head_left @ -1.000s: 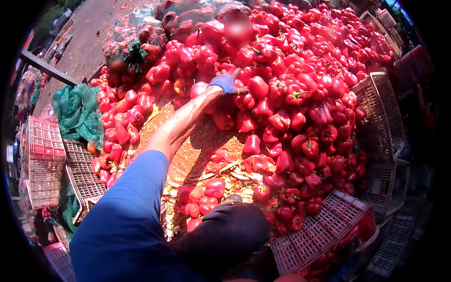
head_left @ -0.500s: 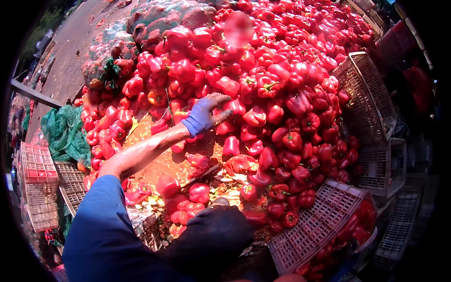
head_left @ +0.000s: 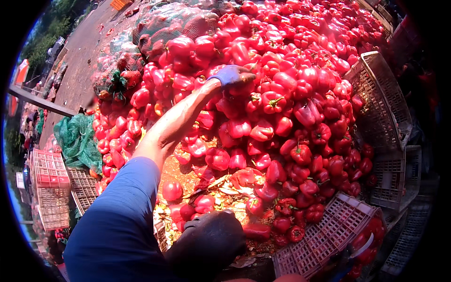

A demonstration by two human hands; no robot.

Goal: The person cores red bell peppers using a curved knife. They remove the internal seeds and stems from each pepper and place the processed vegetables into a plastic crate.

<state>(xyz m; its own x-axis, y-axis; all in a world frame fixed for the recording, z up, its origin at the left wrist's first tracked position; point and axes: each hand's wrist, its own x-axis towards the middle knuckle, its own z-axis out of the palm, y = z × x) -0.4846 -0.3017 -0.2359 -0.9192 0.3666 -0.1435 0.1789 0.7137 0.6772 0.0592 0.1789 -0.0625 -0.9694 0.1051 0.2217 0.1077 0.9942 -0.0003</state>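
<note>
My left hand (head_left: 236, 76), in a blue-purple glove with bare fingertips, reaches far out over a big heap of red bell peppers (head_left: 282, 84). Its fingers are stretched out and lie on or just above the peppers; no pepper is visibly gripped. My blue-sleeved arm (head_left: 117, 207) comes up from the lower left. My right hand does not show. At the lower right, a curved pale blade (head_left: 362, 246) is seen beside a tilted plastic crate (head_left: 324, 230) with peppers by it; what holds the blade is hidden in shadow. A few loose peppers (head_left: 172, 190) lie near my dark-clad leg (head_left: 206, 242).
Stacked plastic crates (head_left: 376, 98) line the heap's right side. Filled net sacks (head_left: 176, 26) stand at the back left. Green netting (head_left: 79, 141) and a red-and-beige crate (head_left: 50, 188) are at the left, beneath a metal bar (head_left: 42, 100). Pepper scraps litter the ground before me.
My left hand has moved farther out and to the right over the heap. Several peppers have come down onto the littered patch below it. The view has shifted slightly.
</note>
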